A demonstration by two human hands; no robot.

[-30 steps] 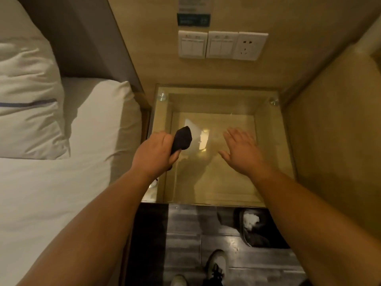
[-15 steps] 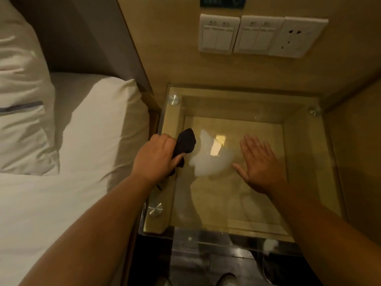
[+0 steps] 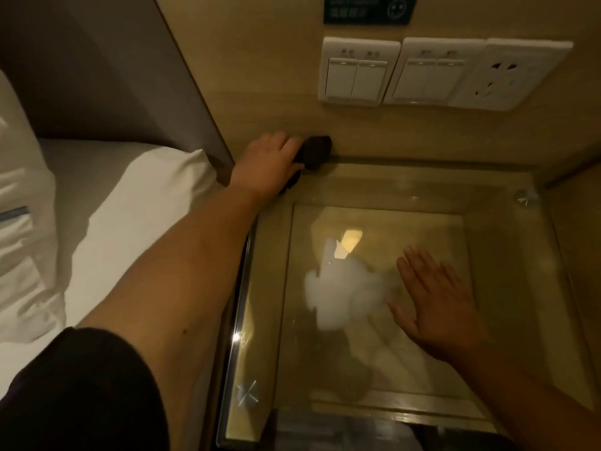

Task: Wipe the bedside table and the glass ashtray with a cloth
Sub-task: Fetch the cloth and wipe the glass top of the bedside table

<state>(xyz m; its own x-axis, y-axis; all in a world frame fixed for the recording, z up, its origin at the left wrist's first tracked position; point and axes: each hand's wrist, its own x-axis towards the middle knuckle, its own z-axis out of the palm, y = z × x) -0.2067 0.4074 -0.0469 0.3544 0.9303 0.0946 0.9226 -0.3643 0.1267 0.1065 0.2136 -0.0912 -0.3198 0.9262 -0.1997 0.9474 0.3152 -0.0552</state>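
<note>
The bedside table [image 3: 507, 229] has a glass top over a wooden frame and fills the lower right of the head view. My left hand [image 3: 265, 162] grips a dark cloth [image 3: 314, 152] at the table's far left corner, against the wall. My right hand [image 3: 434, 297] lies flat, fingers straight, on the glass near the middle right. A bright reflection [image 3: 344, 288] shows on the glass beside it. No ashtray is in view.
A bed with white sheet [image 3: 107, 222] and pillow [image 3: 19, 196] lies to the left. Wall switches [image 3: 357, 71] and a socket [image 3: 507, 74] sit above the table. A wooden side wall [image 3: 582, 222] closes the right. Metal studs [image 3: 247, 390] mark the glass corners.
My left hand has moved the cloth from the table's left side to the far left corner at the wall. The camera has come closer. My right hand stays flat on the glass.
</note>
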